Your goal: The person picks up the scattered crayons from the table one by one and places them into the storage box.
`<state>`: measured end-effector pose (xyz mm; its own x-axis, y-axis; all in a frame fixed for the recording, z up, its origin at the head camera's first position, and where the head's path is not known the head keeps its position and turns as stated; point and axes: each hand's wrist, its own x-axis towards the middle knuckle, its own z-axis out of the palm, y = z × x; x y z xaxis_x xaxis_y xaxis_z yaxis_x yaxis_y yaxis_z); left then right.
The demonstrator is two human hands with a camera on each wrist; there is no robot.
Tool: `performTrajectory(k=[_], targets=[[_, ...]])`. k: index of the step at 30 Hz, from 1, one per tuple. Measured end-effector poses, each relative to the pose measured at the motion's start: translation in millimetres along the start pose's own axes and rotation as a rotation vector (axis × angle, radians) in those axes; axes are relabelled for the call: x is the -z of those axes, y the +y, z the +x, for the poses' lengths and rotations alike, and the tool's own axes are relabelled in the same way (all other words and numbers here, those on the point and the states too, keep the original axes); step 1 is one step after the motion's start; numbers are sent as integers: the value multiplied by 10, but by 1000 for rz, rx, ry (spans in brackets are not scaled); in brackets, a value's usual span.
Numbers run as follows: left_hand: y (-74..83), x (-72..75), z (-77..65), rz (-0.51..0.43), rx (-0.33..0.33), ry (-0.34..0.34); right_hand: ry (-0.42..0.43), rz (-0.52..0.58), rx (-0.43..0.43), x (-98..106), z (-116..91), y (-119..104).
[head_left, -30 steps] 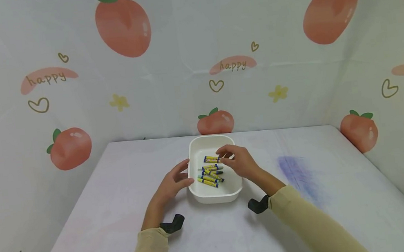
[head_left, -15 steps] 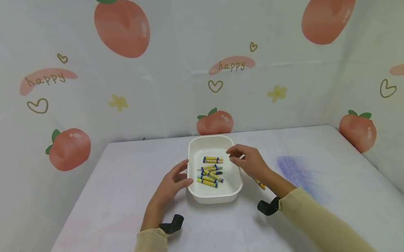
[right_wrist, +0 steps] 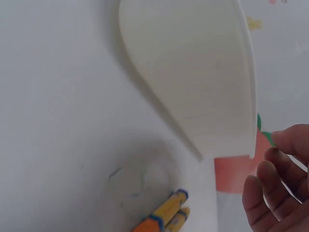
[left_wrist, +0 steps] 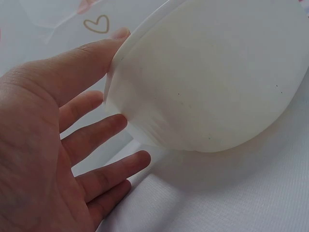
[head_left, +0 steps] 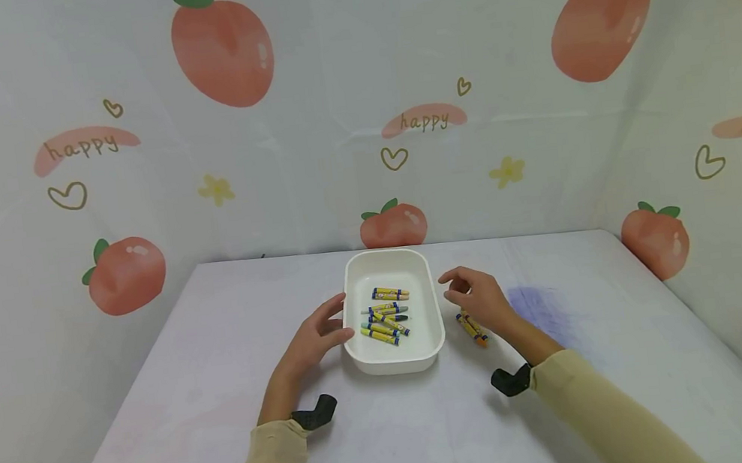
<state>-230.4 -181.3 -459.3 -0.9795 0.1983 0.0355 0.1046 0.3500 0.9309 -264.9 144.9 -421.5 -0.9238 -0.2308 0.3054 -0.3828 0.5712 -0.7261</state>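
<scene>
A white rectangular tray [head_left: 397, 365] stands on the table with several yellow-and-blue wrapped crayons [head_left: 389, 292] lying loose inside. My left hand [head_left: 315, 337] rests against the tray's left side. In the left wrist view its thumb lies at the rim, with the other fingers spread along the outer wall [left_wrist: 193, 96]. Just beyond the tray's right side hovers my right hand [head_left: 478, 297], fingers loosely bent, nothing visible between them. Below that hand, orange-tipped crayons [head_left: 472, 328] lie side by side on the table, partly covered by it; the right wrist view shows their ends [right_wrist: 169, 210].
A pale cloth-covered table [head_left: 230, 442] spreads around the tray. A purple smudge [head_left: 542, 311] marks it to the right. Behind hangs a white curtain [head_left: 326, 63] printed with peaches and hearts. Dark wrist cameras [head_left: 315, 412] sit at both sleeves.
My right hand has moved from over the tray's crayons to the right, past the rim. The crayons beside the tray have come into view beneath it. The left hand has stayed in place.
</scene>
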Motion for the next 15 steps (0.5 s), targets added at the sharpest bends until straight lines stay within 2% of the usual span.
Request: performTrajectory(k=[4, 9, 15], targets=[[15, -4, -6, 9, 2, 1, -35, -11, -41, 42, -17, 129], [16, -4, -10, 6, 9, -2, -129, -20, -119, 104, -37, 219], [45, 3, -28, 5, 16, 7, -226, -65, -151, 160, -49, 261]])
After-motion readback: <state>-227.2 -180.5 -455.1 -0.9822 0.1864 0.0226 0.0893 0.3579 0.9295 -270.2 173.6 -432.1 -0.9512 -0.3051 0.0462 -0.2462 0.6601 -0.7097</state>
